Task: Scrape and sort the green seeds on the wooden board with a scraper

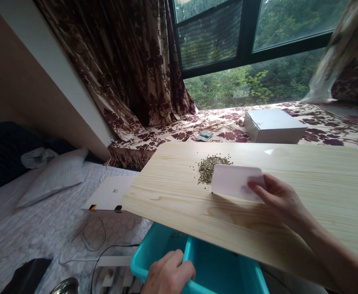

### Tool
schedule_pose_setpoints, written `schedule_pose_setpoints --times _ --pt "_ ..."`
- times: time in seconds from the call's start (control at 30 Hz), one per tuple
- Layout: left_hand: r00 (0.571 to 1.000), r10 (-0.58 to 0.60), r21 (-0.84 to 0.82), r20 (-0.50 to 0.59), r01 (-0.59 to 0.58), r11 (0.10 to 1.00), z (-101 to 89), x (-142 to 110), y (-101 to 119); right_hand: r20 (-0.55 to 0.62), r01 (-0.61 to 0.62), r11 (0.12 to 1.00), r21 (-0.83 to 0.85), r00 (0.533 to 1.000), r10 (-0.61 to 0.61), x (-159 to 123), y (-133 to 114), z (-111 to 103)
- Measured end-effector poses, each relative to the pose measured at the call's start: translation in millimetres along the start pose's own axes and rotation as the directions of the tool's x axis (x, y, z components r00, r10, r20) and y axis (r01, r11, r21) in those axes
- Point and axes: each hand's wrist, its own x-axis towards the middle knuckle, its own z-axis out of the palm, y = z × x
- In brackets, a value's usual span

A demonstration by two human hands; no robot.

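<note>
Scraper (231,179); pale pink, flat, round-cornered; in right hand (279,195)

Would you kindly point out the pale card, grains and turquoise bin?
Pale card (231,179), head view: its flat face.
Grains (207,168), head view: middle of the pile.
Turquoise bin (221,265), head view: inside its right compartment.

Left hand (170,271), one: low centre, knuckles up, fingers curled in a grip. Right hand (279,197), one: pinching, thumb extended. Right forearm (328,243), one: bare, slanting in from lower right.
</note>
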Motion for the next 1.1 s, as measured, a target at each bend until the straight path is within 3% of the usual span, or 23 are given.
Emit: schedule_pose_setpoints --times 0.43,0.83,0.93,1.03,1.1 --pt "0.999 0.041 -0.016 -0.011 -0.041 0.999 8.0 -2.4 -5.6 0.05 -0.038 0.999 0.039 0.998 0.036 -1.0 -5.5 0.3" --pt "0.999 -0.03 0.013 0.011 0.03 0.999 5.0 -4.1 -4.6 0.173 -0.12 0.991 0.067 0.979 0.107 -3.7 -9.4 -0.5" --pt "0.999 -0.041 0.003 0.003 0.041 0.999 5.3 -4.0 -4.6 0.318 -0.187 0.98 0.07 0.935 0.156 -6.9 -13.3 -5.0" --pt "0.998 -0.054 -0.004 0.012 0.054 0.999 3.3 -4.0 -3.2 0.52 -0.265 0.964 0.021 0.827 0.215 -10.4 -15.0 -9.8" --pt "0.999 -0.05 -0.004 0.018 0.05 0.999 1.4 -4.5 -2.3 0.548 -0.27 0.963 0.02 0.808 0.215 -9.5 -14.1 -10.0"
